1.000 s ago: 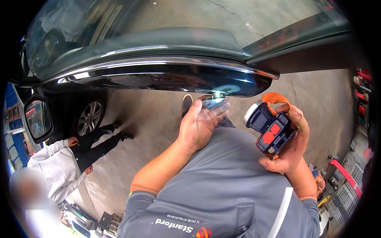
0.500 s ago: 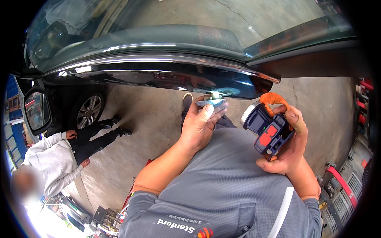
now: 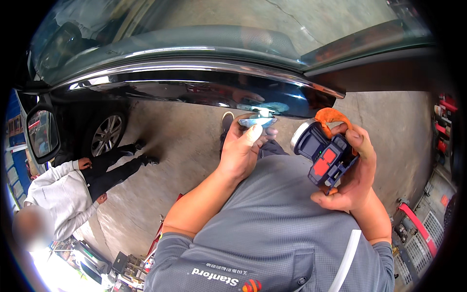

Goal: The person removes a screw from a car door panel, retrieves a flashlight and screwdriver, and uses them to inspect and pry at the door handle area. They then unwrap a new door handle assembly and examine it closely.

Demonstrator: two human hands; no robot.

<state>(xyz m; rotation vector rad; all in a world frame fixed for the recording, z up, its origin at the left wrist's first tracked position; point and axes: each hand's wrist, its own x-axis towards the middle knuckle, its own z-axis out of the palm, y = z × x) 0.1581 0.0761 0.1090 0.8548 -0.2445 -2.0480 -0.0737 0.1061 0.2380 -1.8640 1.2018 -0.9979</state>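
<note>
A glossy black car door (image 3: pixel 194 92) with a chrome trim strip runs across the upper middle. My left hand (image 3: pixel 241 151) is closed on a shiny curved metal piece (image 3: pixel 250 123), apparently a handle, against or just below the door panel, where a bright bluish patch of light shows. My right hand (image 3: pixel 360 173) grips a dark blue headlamp (image 3: pixel 323 158) with a red panel and an orange strap (image 3: pixel 328 117). Its silver-rimmed lamp head faces left, toward the door and my left hand. My fingertips behind the metal piece are partly hidden.
A side mirror (image 3: pixel 41 129) and wheel (image 3: pixel 104 136) sit at left. Another person in a grey sweatshirt (image 3: pixel 61 194) and dark trousers stands at lower left. My shoe (image 3: pixel 228 121) shows below the door. Red items and metal racks (image 3: pixel 421 228) line the right edge.
My left thumb has come down onto the metal piece, gripping it more closely. The headlamp has shifted slightly left and turned toward the door. The view has shifted a little.
</note>
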